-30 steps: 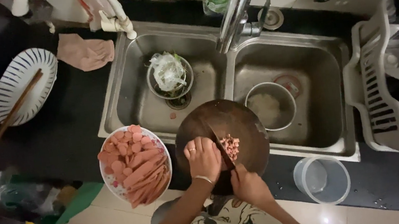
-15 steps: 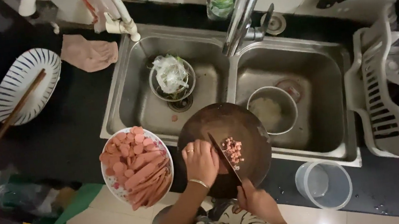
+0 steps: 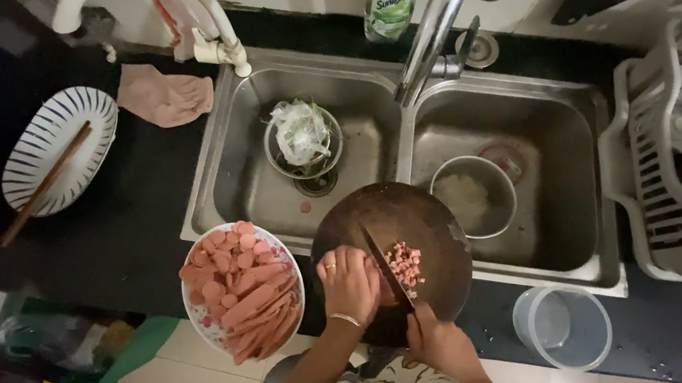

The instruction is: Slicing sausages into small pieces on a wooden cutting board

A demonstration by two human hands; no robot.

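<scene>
Over the sink edge, head view: left hand [image 3: 349, 282] presses flat, fingers curled, on sausage atop the round chopping board [image 3: 393, 250]. Right hand [image 3: 438, 344] grips the knife [image 3: 388, 269], blade down beside diced sausage [image 3: 406, 264]. Since half a second ago, the pile looks slightly bigger; the plate of slices [image 3: 241, 289] is unmoved.

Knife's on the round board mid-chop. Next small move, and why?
Probably another short downward cut. The right hand holds the dark-bladed knife beside the small pink diced meat pile on the round dark wooden cutting board, and the left hand presses down close beside the blade, seemingly on uncut meat.
</scene>
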